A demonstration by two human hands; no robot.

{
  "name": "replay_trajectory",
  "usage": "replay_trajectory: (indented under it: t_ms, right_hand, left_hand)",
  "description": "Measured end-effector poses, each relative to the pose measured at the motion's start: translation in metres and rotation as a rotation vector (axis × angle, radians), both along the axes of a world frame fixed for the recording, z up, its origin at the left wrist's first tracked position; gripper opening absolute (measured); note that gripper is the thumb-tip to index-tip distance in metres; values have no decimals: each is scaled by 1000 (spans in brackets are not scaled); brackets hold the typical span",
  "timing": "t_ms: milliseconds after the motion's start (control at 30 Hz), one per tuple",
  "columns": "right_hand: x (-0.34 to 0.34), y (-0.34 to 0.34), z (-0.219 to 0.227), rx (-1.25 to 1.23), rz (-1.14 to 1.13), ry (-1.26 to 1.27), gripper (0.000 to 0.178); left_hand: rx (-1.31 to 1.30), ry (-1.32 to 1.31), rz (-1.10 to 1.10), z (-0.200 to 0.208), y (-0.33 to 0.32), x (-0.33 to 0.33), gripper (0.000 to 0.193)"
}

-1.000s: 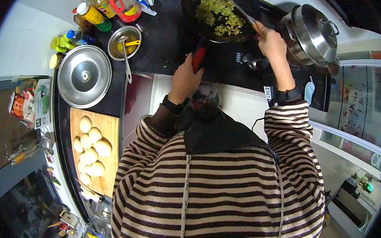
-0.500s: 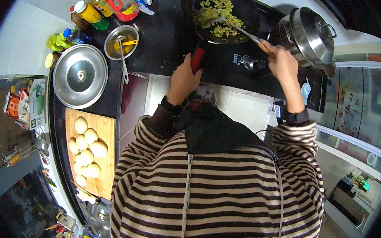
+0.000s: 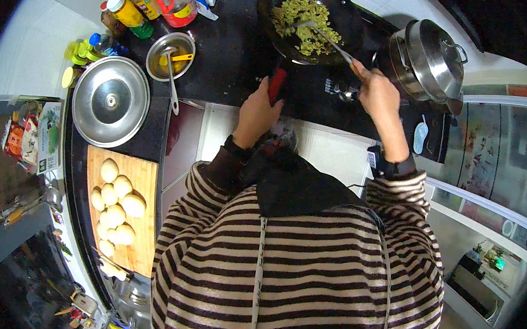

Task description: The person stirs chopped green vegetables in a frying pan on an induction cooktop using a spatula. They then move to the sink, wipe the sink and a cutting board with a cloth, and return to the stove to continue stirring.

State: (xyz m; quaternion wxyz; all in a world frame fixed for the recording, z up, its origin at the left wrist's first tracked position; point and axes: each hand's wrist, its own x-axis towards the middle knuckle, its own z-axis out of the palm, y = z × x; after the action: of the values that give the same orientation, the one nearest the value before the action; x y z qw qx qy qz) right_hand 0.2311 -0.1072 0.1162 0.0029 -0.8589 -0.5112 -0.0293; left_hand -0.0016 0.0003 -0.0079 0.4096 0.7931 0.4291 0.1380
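At the back of the black counter sits a dark wok (image 3: 353, 29) holding chopped yellow-green food (image 3: 317, 42). Its red handle (image 3: 276, 83) points toward me, and my left hand (image 3: 255, 117) is closed around it. My right hand (image 3: 379, 96) grips the wooden handle of a metal spatula (image 3: 332, 42), whose head rests among the food. The spatula's blade is partly covered by the bits. Right of the wok stands a lidded steel pot (image 3: 433, 57), close to my right hand.
On the left are bottles (image 3: 129, 15), a steel bowl (image 3: 153, 61) with a ladle and a yellow utensil, a large metal lid (image 3: 109, 127) and a cutting board (image 3: 146, 214) bearing several pale round pieces. A blue mask (image 3: 421, 135) lies at the counter's right end.
My right hand has moved slightly left and nearer to me with the spatula. The food is spread differently in the wok. My left hand keeps hold of the handle.
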Motion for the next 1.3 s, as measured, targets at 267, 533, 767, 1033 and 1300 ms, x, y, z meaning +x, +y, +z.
replay_trajectory:
  t_ms: [267, 533, 767, 1033, 1300]
  right_hand:
    - [23, -11, 3, 102, -105, 39, 54]
    - [22, -14, -13, 160, -82, 47, 53]
    - [13, -12, -16, 34, -54, 37, 53]
    - [33, -17, -27, 61, -48, 183, 54]
    - [43, -20, -34, 149, -113, 80, 53]
  left_hand:
    - [2, -1, 2, 5, -1, 2, 72]
    - [11, -16, -2, 4, -1, 0, 72]
    - [15, -1, -5, 7, -1, 1, 73]
    - [8, 28, 1, 10, -1, 2, 72]
    - [24, -7, 12, 5, -2, 2, 72]
